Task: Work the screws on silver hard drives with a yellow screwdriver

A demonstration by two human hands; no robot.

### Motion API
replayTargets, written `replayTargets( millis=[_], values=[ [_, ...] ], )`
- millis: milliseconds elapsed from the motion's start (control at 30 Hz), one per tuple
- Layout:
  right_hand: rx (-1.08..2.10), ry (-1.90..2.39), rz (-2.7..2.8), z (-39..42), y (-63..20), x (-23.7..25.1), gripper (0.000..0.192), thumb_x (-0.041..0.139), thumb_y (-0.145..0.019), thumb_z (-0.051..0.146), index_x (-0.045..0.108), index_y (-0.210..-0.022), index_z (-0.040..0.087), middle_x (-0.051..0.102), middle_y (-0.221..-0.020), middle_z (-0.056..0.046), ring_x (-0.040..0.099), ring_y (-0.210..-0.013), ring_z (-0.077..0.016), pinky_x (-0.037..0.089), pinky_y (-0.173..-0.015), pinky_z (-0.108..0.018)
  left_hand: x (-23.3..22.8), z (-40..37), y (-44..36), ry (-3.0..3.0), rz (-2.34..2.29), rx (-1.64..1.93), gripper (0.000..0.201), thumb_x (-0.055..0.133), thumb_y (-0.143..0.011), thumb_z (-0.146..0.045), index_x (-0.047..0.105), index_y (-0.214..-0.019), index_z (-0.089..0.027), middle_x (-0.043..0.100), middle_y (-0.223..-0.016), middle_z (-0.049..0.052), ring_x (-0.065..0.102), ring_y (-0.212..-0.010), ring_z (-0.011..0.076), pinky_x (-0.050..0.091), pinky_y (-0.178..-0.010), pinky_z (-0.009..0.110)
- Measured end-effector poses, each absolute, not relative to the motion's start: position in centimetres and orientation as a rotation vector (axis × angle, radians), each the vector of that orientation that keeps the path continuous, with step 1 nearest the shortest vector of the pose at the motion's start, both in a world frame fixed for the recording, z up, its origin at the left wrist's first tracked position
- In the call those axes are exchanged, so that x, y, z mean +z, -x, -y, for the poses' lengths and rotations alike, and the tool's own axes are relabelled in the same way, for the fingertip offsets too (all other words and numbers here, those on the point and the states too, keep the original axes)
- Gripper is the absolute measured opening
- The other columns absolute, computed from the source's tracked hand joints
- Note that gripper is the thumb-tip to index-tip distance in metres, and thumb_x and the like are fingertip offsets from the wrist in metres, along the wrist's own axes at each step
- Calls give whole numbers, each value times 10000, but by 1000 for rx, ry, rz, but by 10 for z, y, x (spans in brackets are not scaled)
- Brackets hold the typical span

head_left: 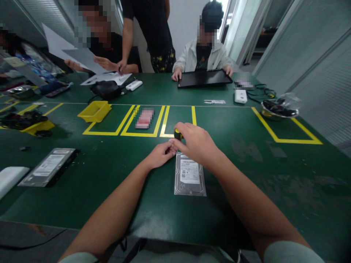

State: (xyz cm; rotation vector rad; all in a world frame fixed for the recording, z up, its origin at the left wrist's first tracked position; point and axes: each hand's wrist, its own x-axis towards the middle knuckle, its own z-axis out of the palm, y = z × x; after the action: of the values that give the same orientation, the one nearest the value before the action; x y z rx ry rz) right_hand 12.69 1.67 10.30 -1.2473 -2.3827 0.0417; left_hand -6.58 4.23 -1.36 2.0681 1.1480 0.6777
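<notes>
A silver hard drive (190, 175) with a white label lies flat on the green table in front of me. My right hand (197, 141) is over its far end, fingers closed round a black and yellow screwdriver (178, 134). Only part of the handle shows; the shaft and tip are hidden. At the drive's far left corner is my left hand (163, 154), its thumb and fingertips pinched together just under the screwdriver handle. Whatever those fingertips hold cannot be made out.
A second hard drive (51, 164) lies left, beside a white object (11, 179). Beyond are a yellow bin (95, 111), a pink item (145, 118) and yellow tape outlines. A metal bowl (279, 109) stands right. Opposite, a person holds a black panel (205, 78); others handle papers.
</notes>
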Motion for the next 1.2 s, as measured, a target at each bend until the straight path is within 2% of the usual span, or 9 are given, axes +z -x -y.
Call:
replayTargets(
  millis=[200,433,567,700,967,1100,1200],
  values=[
    [39,1212,2347,-12,-133,115,244,556,-926,408,570,-969,169,644,-882,-46,548,-774,-170,337,-674,-288,-10,-39,65,-2030,-1078,724,102,583,-854,-214,609,-922,-142,618,-791,-12,539,-700,130,421,-654,244],
    [-192,1046,2198,30,-153,156,299,527,-943,459,595,-954,168,650,-866,-38,581,-754,-163,397,-675,-283,-13,-40,66,-2043,-1104,670,176,566,-881,-282,637,-976,-151,650,-828,9,569,-724,157,438,-655,265],
    [-350,1031,2114,57,-161,169,275,545,-940,446,611,-961,179,660,-827,-20,577,-668,-142,393,-617,-274,-19,-41,68,-2031,-1083,714,212,550,-899,-320,655,-1005,-170,688,-931,34,621,-867,207,489,-799,331],
    [-485,1070,2055,79,-167,179,261,569,-934,449,620,-992,199,661,-813,-4,583,-647,-137,397,-591,-273,-17,-39,67,-2043,-1048,761,217,536,-906,-329,663,-981,-169,690,-929,43,627,-938,225,482,-889,365],
    [-527,1269,1997,114,-181,198,294,537,-941,506,615,-1067,251,670,-823,7,617,-656,-160,372,-552,-297,-11,-34,64,-2066,-1099,722,231,472,-949,-345,616,-916,-168,638,-853,19,587,-802,176,451,-748,298],
    [-639,1324,1991,112,-191,191,329,546,-926,538,622,-1038,239,687,-833,-4,631,-673,-173,349,-554,-294,-10,-31,62,-2063,-1124,729,215,463,-949,-336,592,-892,-173,622,-850,15,576,-815,174,439,-765,301],
    [-722,1388,2030,101,-202,178,309,563,-925,505,612,-1019,215,689,-794,-15,632,-667,-186,333,-556,-287,-11,-29,60,-2039,-1155,723,216,494,-937,-373,572,-896,-176,603,-820,9,554,-758,163,427,-711,295]
  ],
)
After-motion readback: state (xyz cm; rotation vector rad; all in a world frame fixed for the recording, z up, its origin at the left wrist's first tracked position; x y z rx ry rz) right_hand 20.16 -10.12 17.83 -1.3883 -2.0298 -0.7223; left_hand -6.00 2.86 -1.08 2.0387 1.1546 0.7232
